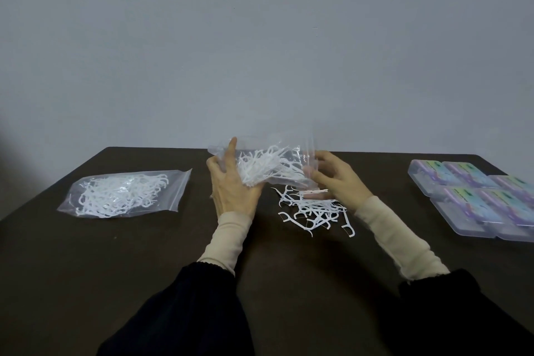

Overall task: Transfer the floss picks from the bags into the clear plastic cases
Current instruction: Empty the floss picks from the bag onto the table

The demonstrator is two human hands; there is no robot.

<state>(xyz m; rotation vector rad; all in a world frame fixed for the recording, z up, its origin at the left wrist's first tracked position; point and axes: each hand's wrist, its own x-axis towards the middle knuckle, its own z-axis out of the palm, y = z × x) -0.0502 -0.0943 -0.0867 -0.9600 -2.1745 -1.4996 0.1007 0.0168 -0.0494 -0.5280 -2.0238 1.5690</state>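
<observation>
Above the middle of the dark counter point(144, 254), toward its far edge, both hands hold a clear bag point(268, 165) tipped on its side – the left hand point(231, 185) has its grip closed around the bag's bottom end, thumb up along the plastic, and the right hand point(335, 176) pinches the open mouth end. White floss picks point(260, 167) are bunched inside it, and a loose heap of spilled picks point(315, 211) lies on the counter just below the mouth. A second bag point(127, 193), full of picks, lies flat near the left edge – clear plastic cases point(476, 196) with coloured labels cluster at the right edge, lids shut
</observation>
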